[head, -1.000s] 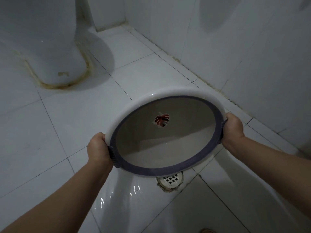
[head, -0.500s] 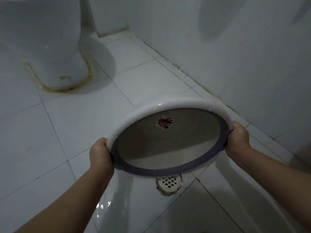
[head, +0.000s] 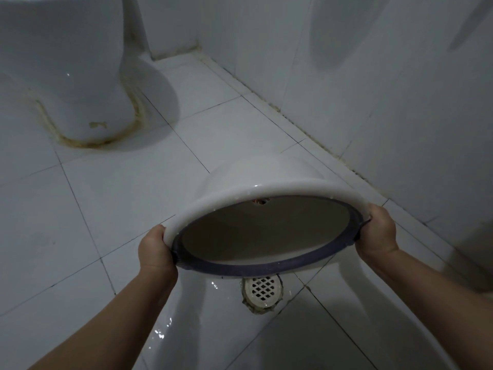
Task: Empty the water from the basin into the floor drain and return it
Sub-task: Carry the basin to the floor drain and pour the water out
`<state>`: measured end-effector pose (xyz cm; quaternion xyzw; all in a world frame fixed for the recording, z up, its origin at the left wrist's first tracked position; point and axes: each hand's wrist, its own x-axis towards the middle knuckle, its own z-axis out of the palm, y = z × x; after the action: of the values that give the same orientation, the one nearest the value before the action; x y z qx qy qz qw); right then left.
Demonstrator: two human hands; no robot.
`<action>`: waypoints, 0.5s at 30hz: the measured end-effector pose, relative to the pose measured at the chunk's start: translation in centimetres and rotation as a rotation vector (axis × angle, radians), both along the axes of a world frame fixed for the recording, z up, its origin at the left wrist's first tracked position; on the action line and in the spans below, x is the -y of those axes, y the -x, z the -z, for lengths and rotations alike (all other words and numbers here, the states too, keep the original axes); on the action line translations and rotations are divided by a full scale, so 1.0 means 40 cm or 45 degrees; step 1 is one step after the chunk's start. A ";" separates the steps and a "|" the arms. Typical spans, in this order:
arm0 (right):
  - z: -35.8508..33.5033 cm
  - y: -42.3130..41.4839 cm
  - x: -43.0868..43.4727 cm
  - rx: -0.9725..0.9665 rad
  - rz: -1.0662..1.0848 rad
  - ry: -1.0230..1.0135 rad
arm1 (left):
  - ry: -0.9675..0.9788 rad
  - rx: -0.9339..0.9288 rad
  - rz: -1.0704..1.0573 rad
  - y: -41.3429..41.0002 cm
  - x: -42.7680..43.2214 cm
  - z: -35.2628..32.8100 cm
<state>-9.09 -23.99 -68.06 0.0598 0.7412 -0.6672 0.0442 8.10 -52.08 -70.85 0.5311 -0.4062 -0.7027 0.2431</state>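
Observation:
A round white basin (head: pixel 256 180) with a dark purple rim is held above the floor, tipped steeply with its mouth facing me. My left hand (head: pixel 156 249) grips its left rim and my right hand (head: pixel 377 233) grips its right rim. The inside looks pale and holds no visible water; a small red leaf mark shows at its top edge. Just below the basin's lowest rim lies the white grated floor drain (head: pixel 262 289). The tiles around the drain glisten with water.
A white toilet base (head: pixel 74 76) with a stained seal stands at the far left. A tiled wall (head: pixel 386 89) runs along the right side, close to the basin. The floor is white tile (head: pixel 120 196).
The basin has tipped further toward me and sunk lower in view, so its inside looks shallower and the leaf mark is nearly hidden. More of the drain shows below it.

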 end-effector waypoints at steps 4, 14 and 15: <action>0.002 -0.002 -0.002 -0.047 -0.037 -0.056 | 0.012 -0.028 -0.036 -0.002 0.002 0.001; -0.027 -0.017 0.009 -0.166 -0.132 -0.056 | 0.030 -0.113 -0.056 -0.003 0.009 -0.013; -0.026 -0.017 0.008 -0.172 -0.139 -0.083 | 0.036 -0.111 -0.057 -0.003 0.010 -0.012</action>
<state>-8.42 -24.30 -67.01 -0.0244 0.7659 -0.6418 0.0284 8.22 -52.48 -70.35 0.5055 -0.3932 -0.7137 0.2837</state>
